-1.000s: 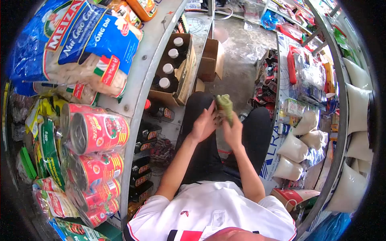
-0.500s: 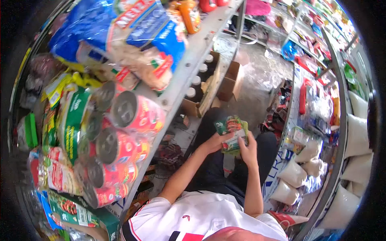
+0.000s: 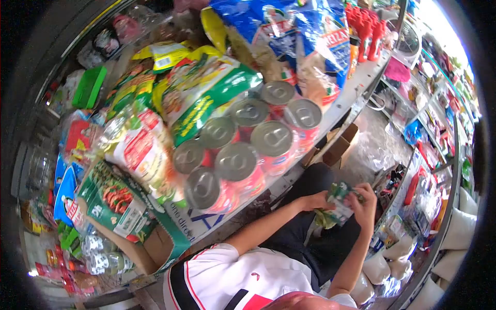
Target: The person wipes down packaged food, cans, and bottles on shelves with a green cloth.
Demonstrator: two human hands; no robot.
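Observation:
Over my lap, my left hand (image 3: 314,201) grips the left edge of a small bundle of green-and-white packets (image 3: 339,205). My right hand (image 3: 365,204) is at the right side of the same packets, its fingers bent over their face and edge. A paler yellow-green packet end (image 3: 325,219) sticks out below the bundle. Motion blurs the print on the packets. Both hands are close to my dark trousers (image 3: 289,232), between the shelf on my left and the goods on my right.
Pink-and-red cans (image 3: 236,161) stand along the shelf edge to my left. Behind them lie a yellow-green bag (image 3: 206,98) and blue bags (image 3: 305,36). An opened green carton (image 3: 116,204) sits nearer me. Filled white bags (image 3: 377,268) are low on the right.
My view has swung left, so more of the shelf and green carton shows. The packets are turned more steeply, and my right hand has shifted up along their right side.

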